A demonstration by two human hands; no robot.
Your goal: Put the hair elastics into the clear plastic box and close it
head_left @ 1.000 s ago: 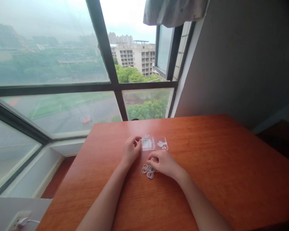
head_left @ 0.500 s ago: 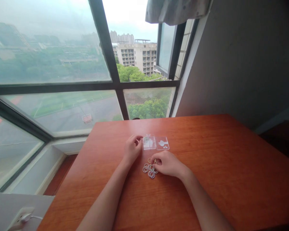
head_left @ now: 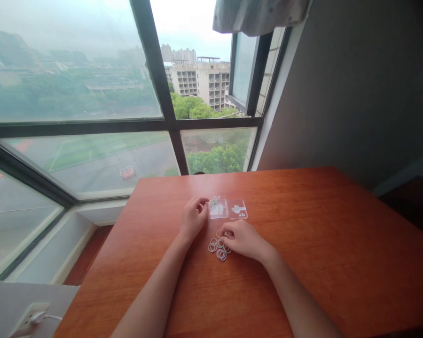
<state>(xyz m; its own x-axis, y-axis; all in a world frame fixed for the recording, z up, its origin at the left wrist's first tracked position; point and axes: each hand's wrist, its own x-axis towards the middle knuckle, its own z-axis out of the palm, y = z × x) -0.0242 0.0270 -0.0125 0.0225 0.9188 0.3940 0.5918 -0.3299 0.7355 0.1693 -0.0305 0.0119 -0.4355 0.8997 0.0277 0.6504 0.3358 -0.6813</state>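
A clear plastic box (head_left: 218,213) lies opened out flat, its lid (head_left: 238,210) on the right with a white printed pattern. Several small pale rings, like hair ties (head_left: 213,202), sit inside its back left part. My left hand (head_left: 194,216) is closed on the box's left edge, thumb and fingertips against it. In front of the box, a loose heap of small rings (head_left: 222,255), grey, whitish and a few yellowish, rests on the table. My right hand (head_left: 243,238) reaches into this heap from the right, thumb and forefinger pinched at a ring that their tips mostly hide.
The reddish-brown wooden table (head_left: 320,244) extends widely to the right. Windows with dark frames (head_left: 211,124) stand behind it and to the left, with one pane swung outward. A wall socket with a white plug (head_left: 38,319) is at the lower left.
My right hand has shifted slightly left, its fingertips closing over the rings. My left hand stays at the box's edge, and the box has barely moved.
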